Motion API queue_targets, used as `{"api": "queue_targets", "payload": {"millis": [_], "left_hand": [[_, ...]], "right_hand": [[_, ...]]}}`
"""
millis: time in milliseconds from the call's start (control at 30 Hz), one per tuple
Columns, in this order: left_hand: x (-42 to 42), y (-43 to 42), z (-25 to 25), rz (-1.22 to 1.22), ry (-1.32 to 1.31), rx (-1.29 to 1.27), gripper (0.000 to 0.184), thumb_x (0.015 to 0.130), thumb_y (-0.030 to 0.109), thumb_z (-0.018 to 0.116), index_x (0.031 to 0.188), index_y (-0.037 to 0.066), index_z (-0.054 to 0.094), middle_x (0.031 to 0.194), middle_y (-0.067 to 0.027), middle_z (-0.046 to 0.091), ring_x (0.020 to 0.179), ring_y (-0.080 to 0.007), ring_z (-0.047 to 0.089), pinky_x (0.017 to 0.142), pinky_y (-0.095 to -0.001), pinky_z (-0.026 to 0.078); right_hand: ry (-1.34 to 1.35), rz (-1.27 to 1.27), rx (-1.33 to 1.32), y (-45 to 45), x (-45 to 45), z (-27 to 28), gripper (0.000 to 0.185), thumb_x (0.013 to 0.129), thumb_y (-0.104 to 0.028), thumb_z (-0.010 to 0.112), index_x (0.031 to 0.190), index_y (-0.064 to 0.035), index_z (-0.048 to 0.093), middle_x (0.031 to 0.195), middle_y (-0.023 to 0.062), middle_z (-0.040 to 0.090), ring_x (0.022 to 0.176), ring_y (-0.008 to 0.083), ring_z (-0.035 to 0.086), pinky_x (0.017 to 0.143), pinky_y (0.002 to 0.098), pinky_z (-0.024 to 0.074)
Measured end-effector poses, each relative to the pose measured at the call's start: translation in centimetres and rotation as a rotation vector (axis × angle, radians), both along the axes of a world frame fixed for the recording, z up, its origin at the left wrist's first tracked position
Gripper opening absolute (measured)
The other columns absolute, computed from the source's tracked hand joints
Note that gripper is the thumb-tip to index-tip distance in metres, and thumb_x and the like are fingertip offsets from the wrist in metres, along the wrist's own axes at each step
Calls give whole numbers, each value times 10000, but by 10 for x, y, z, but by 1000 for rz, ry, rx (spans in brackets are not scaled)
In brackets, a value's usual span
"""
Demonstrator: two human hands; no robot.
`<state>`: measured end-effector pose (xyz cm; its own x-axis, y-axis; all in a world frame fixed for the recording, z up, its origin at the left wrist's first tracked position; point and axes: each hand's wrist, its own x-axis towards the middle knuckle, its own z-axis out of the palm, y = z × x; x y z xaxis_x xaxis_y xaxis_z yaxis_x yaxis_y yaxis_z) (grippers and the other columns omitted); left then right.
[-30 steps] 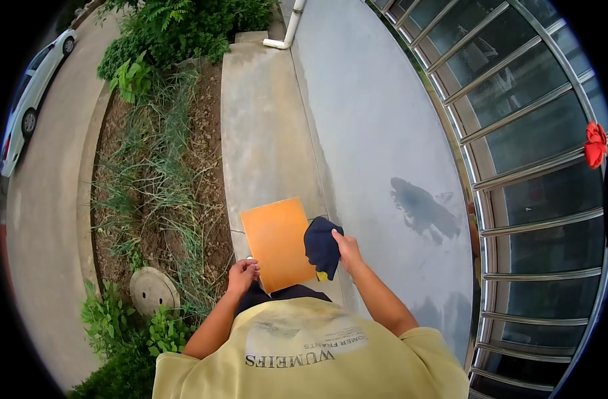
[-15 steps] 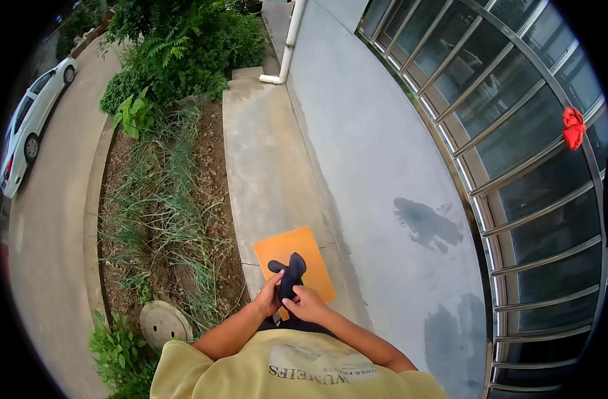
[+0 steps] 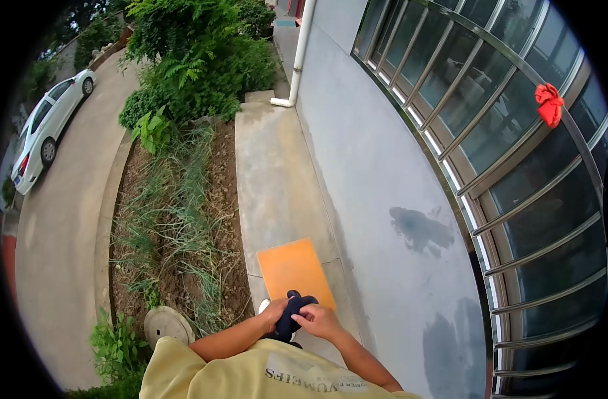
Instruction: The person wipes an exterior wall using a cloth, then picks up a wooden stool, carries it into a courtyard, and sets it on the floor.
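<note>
Dark navy socks (image 3: 292,315) are bunched together in front of my shirt, over the near edge of an orange square board (image 3: 296,265). My left hand (image 3: 273,314) is closed around their left side. At their right side, my right hand (image 3: 320,321) pinches the fabric with thumb and fingers. The upper part of the bundle is bent over toward the right hand. Part of a white shoe (image 3: 264,305) shows beside the left hand.
A concrete walkway (image 3: 270,179) runs ahead between a planted soil bed (image 3: 177,219) and a grey wall (image 3: 377,166) with a barred window (image 3: 477,86). A round concrete lid (image 3: 165,324) lies at lower left. A white car (image 3: 54,120) stands on the driveway.
The socks have gone from long and upright to a bent, compact bundle. They and my hands are lower and nearer my body. My view has tilted up slightly and turned left.
</note>
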<state>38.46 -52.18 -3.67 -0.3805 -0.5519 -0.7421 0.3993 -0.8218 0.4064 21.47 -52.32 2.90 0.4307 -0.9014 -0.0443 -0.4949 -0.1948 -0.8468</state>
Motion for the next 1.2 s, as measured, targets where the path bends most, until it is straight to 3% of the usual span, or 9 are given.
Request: {"api": "queue_targets", "payload": {"millis": [133,333,467,533,667,733,867,1067,1200], "left_hand": [[-12,8,-12,-95,-149,-227,308,915,270,476,1103,60,601,935,-72,639,756,-176,614,644,-310,526],[-27,-11,12,-91,-33,-225,337,964,290,403,1097,53,603,888,-57,631,710,-156,596,630,-279,505],[-42,-38,8,-213,-230,-381,376,969,319,386,1081,19,584,913,-79,621,723,-169,592,643,-275,495],[-41,-57,34,-386,-401,-444,450,948,383,400,1108,-11,545,1009,-142,596,901,-209,574,816,-320,446],[-23,-113,36,-560,-425,-579,620,917,386,496,1330,-54,358,1185,-169,535,1074,-249,519,924,-326,406],[-15,-156,35,-693,-232,-488,705,903,365,544,1379,-67,256,1200,-158,531,1074,-215,518,902,-320,430],[-7,-263,28,-793,54,-713,517,941,128,500,1400,32,284,1176,-139,548,1065,-167,525,900,-304,447],[19,-378,26,-765,-79,-774,360,936,85,469,1291,45,427,1013,-101,615,875,-145,606,793,-273,479],[34,-391,15,-638,-234,-634,294,922,86,470,1212,39,479,950,-85,629,806,-137,611,730,-254,474]], "right_hand": [[-116,-217,69,15,-30,-11,303,737,-187,755,965,-27,636,841,87,675,723,147,648,652,269,526],[-226,-340,271,27,-58,-7,906,699,-214,789,1412,-77,247,1400,167,344,1224,284,437,908,370,467],[-282,-264,382,9,-41,-1,1046,640,-294,827,1426,-52,181,1401,157,327,1255,288,393,977,375,402],[-330,-285,299,-9,-27,-17,1067,621,-304,837,1424,-43,186,1387,154,343,1253,277,391,987,358,389],[-638,-456,290,-57,-18,-38,806,666,-181,796,1331,-17,371,1259,132,494,1138,215,493,977,333,381],[-898,-594,356,-87,-7,-45,539,711,-68,608,1229,2,475,1150,116,570,1042,211,550,916,307,426],[-1512,-1063,610,-159,10,-54,420,735,-79,513,1147,0,535,1053,133,609,962,270,600,841,378,502],[-1663,-1302,256,-231,-46,-14,421,778,-175,556,1157,5,520,1042,146,618,958,298,602,863,424,481],[-1416,-1540,-151,-239,-99,25,397,853,-246,568,1164,-5,517,1086,119,607,1002,266,588,888,402,463]]}}
